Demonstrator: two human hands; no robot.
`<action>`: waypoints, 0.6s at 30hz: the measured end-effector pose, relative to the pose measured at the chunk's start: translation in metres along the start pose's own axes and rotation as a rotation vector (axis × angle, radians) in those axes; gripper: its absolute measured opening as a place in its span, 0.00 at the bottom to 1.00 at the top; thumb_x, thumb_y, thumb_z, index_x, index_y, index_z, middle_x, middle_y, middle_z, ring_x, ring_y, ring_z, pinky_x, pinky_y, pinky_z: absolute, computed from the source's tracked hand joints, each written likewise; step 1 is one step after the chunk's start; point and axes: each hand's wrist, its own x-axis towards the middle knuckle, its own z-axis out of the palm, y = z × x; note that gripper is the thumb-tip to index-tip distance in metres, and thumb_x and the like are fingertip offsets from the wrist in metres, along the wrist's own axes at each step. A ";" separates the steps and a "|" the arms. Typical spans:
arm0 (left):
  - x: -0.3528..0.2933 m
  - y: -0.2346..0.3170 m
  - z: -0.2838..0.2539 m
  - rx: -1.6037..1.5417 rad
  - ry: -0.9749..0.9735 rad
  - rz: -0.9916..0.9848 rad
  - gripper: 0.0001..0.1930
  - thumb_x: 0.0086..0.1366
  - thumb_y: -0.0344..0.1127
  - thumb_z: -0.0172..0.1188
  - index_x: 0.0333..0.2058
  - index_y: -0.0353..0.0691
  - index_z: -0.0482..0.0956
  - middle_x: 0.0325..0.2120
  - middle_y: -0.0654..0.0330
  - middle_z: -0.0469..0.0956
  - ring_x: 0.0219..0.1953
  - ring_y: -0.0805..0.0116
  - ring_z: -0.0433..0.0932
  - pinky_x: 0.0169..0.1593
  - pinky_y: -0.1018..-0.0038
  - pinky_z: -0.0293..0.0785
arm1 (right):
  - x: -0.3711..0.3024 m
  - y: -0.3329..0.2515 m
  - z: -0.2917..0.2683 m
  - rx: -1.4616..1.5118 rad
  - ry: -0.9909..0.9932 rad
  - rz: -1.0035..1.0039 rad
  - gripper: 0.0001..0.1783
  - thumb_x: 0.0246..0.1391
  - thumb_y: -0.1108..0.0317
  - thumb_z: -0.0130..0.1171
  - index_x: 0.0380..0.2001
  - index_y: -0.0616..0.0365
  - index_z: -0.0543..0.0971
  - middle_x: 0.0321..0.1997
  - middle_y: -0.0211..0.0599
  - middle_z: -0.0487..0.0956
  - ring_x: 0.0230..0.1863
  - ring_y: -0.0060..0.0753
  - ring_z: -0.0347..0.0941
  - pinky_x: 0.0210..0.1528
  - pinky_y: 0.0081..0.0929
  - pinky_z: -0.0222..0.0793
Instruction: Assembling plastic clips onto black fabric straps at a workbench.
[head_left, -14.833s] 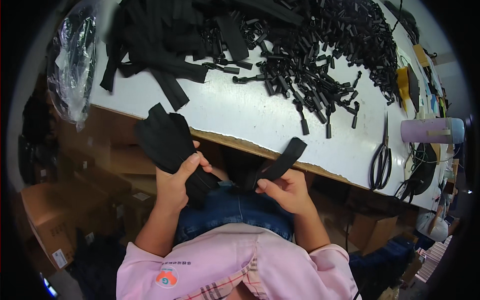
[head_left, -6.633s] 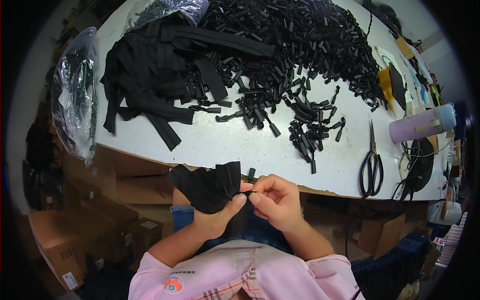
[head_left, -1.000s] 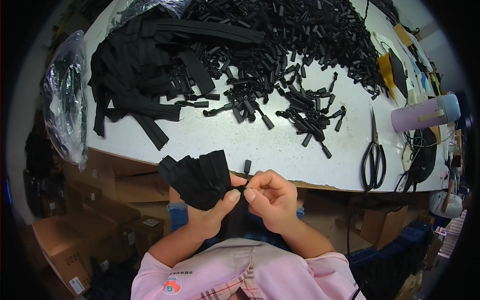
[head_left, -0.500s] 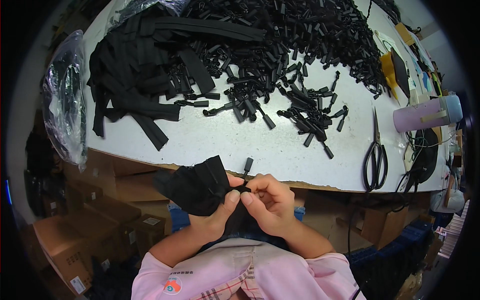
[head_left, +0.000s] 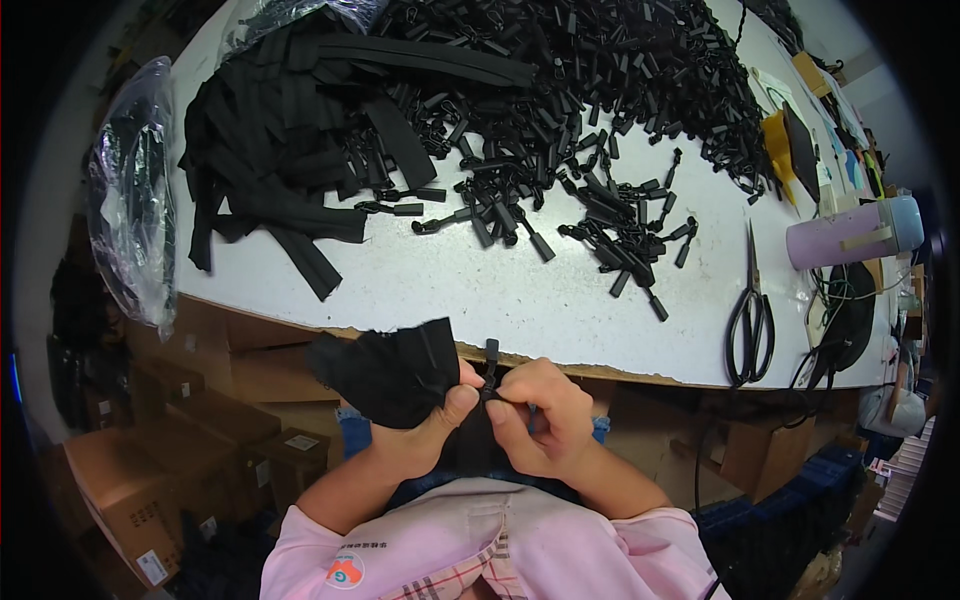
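In front of my body, just off the table's near edge, my left hand (head_left: pixel 425 428) is closed round a bunched black zipper tape (head_left: pixel 392 372). Its thumb and forefinger pinch near the tape's end. Close beside it my right hand (head_left: pixel 548 418) is also closed, thumb against forefinger, pinching the tape end. Between the fingertips sits a small black zipper slider (head_left: pixel 488 392), partly hidden, with its pull tab (head_left: pixel 491 350) pointing away from me. Loose black zipper sliders (head_left: pixel 500 205) lie on the table beyond my hands.
A large heap of sliders (head_left: pixel 640 60) covers the back of the white table (head_left: pixel 450 285). Black zipper tapes (head_left: pixel 270 150) pile up at left, beside a clear plastic bag (head_left: pixel 133 200). Scissors (head_left: pixel 750 320) and a lilac bottle (head_left: pixel 845 235) lie at right. Cardboard boxes (head_left: pixel 130 490) stand below.
The pull tab has come nearer to me and stands more upright. Both hands have shifted slightly, and the slider now shows between the fingertips.
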 end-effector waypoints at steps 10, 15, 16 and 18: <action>0.006 0.005 -0.001 -0.149 0.062 -0.123 0.04 0.53 0.27 0.55 0.29 0.36 0.71 0.23 0.66 0.69 0.25 0.79 0.66 0.29 0.83 0.63 | 0.015 -0.011 -0.013 0.102 -0.489 0.355 0.07 0.34 0.76 0.57 0.21 0.61 0.70 0.13 0.30 0.64 0.12 0.21 0.58 0.13 0.16 0.54; 0.012 -0.001 -0.003 -0.210 -0.161 -0.165 0.13 0.49 0.25 0.55 0.36 0.35 0.68 0.28 0.64 0.70 0.30 0.80 0.68 0.35 0.82 0.65 | 0.027 -0.023 -0.004 -0.298 -0.125 -0.005 0.09 0.33 0.76 0.57 0.24 0.59 0.71 0.23 0.35 0.68 0.19 0.32 0.66 0.19 0.22 0.64; 0.011 -0.003 -0.003 -0.214 -0.170 -0.166 0.13 0.49 0.25 0.55 0.36 0.35 0.68 0.28 0.64 0.70 0.30 0.80 0.68 0.35 0.82 0.65 | 0.030 -0.023 -0.005 -0.341 -0.166 -0.092 0.09 0.33 0.77 0.56 0.24 0.59 0.71 0.23 0.34 0.68 0.20 0.32 0.67 0.19 0.22 0.64; 0.014 0.002 0.000 -0.090 -0.203 0.000 0.17 0.47 0.24 0.53 0.39 0.35 0.66 0.29 0.61 0.70 0.30 0.79 0.69 0.36 0.81 0.65 | 0.032 -0.021 -0.009 -0.384 -0.224 -0.084 0.09 0.32 0.77 0.56 0.23 0.59 0.71 0.24 0.34 0.68 0.23 0.31 0.67 0.20 0.22 0.64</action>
